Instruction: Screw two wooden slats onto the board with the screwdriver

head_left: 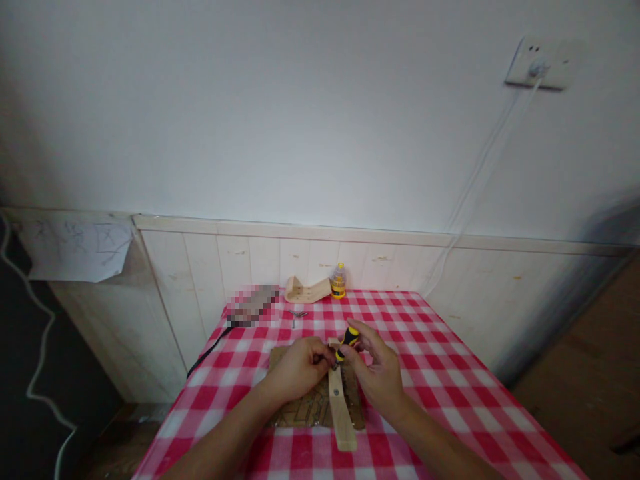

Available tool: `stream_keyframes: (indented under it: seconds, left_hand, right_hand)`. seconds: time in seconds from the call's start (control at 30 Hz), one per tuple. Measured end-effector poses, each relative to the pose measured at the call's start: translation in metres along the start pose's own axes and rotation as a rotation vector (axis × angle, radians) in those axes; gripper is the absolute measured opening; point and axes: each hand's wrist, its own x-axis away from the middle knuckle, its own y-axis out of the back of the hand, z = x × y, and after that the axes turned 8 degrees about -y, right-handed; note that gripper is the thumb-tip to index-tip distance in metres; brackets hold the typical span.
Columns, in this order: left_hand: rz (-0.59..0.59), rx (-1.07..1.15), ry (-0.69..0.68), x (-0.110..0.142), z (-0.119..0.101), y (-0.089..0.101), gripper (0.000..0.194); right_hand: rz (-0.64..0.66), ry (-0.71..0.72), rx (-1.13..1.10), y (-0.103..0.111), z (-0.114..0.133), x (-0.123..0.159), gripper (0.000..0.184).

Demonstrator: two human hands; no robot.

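Observation:
A short yellow-and-black screwdriver [349, 340] is held in the fingers of my right hand [381, 375], its tip pointing down at a pale wooden piece [341, 417]. My left hand [300, 370] is closed, fingertips pinched together beside the screwdriver's tip; what they hold, if anything, is hidden. A dark round screw head [337, 392] shows in the wood, nearer to me than the tip. The wooden piece lies lengthwise over a brown cardboard sheet [303, 413], and its near end extends past the sheet's edge.
Several loose screws [299, 314] lie farther back on the red-and-white checked tablecloth [415, 413]. Against the wall stand a curved wooden part [307, 291] and a clear bottle with yellow cap and label [339, 281]. A blurred-out object [254, 305] with a black strap lies back left.

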Motion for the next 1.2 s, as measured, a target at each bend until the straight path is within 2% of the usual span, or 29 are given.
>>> stream_keyframes:
  seconds: [0.17, 0.67, 0.77, 1.0, 1.2]
  left_hand:
    - [0.003, -0.011, 0.022, 0.0, -0.004, 0.002, 0.024]
    - [-0.007, -0.036, 0.05, 0.001, -0.007, 0.003, 0.023]
    - [-0.013, -0.029, 0.045, 0.001, -0.007, 0.004, 0.023]
    - [-0.009, 0.103, -0.032, 0.0, 0.005, -0.002, 0.024]
    - [-0.008, 0.111, -0.057, -0.001, 0.008, -0.003, 0.023]
  right_hand:
    - [-0.061, -0.006, 0.026, -0.001, -0.001, -0.001, 0.038]
    - [-0.103, 0.025, 0.063, -0.004, -0.007, 0.001, 0.035]
    - [-0.075, 0.051, 0.068, -0.003, -0.005, 0.002, 0.036]
    - [0.083, 0.115, 0.022, 0.0, -0.001, 0.007, 0.044]
    - [0.06, 0.08, -0.024, 0.001, -0.001, 0.012, 0.042]
